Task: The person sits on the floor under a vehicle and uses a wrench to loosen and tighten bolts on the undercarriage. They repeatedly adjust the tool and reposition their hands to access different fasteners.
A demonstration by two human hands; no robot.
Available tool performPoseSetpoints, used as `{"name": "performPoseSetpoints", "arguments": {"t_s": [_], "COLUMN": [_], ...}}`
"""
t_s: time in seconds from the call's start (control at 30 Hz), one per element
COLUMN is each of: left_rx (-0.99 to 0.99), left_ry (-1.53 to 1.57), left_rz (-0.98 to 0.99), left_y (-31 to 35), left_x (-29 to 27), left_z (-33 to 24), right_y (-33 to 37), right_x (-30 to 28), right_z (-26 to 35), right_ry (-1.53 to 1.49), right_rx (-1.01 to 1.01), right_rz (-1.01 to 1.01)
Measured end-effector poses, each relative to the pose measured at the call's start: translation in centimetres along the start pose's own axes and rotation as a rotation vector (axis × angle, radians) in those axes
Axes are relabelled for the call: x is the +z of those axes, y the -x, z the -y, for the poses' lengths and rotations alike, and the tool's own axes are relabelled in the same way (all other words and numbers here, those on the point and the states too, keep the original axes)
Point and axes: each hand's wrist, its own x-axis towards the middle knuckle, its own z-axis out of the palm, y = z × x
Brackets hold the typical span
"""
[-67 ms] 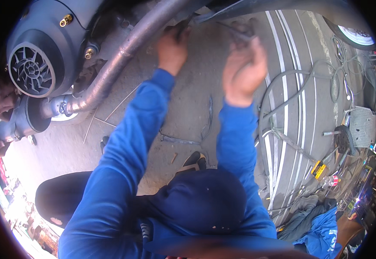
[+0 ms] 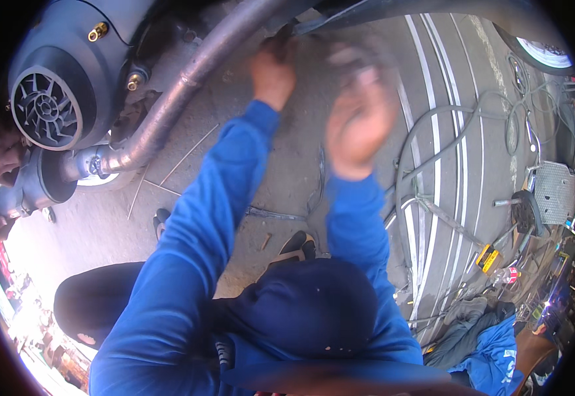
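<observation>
My left hand (image 2: pixel 274 76) reaches up beside the bronze-toned exhaust pipe (image 2: pixel 185 82) of a motorbike. Its fingers are closed at a dark part below the bike's dark underside panel (image 2: pixel 393 16), and what they grip is hidden in shadow. To the right, my right hand (image 2: pixel 360 125) is raised and smeared by motion. A slim dark tool seems to be at its fingertips, too blurred to name. Both hands are apart from each other. A black engine cover (image 2: pixel 56 99) with a finned round vent fills the upper left.
Below my arms lie thin metal rods (image 2: pixel 188 155) and a dark strip (image 2: pixel 274 214) on the concrete. A long grey hose (image 2: pixel 433 112) loops across the striped floor at right. Beyond it are a yellow-and-black item (image 2: pixel 487 259), a plastic bottle (image 2: pixel 508 276) and heaped clothes (image 2: pixel 485 343).
My right hand has swung left and a little down toward me. My left hand has shifted slightly to the right, staying by the bike's underside.
</observation>
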Motion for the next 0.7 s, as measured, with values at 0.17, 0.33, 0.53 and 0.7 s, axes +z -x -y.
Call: {"name": "performPoseSetpoints", "arguments": {"t_s": [0.17, 0.33, 0.53, 0.7], "left_rx": [-0.481, -0.777, -1.038, -0.13], "left_ry": [0.96, 1.602, 1.884, -0.099], "left_rz": [-0.028, 0.062, 0.794, 0.54], "left_y": [0.3, 2.9, 1.4, 0.1], "left_x": [7.0, 3.1, -8.8, -8.1], "left_z": [-5.6, -10.9, -5.7, 1.6], "right_y": [4.7, 2.3, -0.1, -6.3], "right_x": [1.0, -5.6, -1.9, -1.7], "right_z": [2.4, 1.0, -6.6, -4.2], "right_ry": [0.444, -0.181, -0.875, -0.825], "right_rx": [-0.195, 0.536, 0.957, 0.269], "right_rz": [0.36, -0.35, 0.026, -0.229]}}
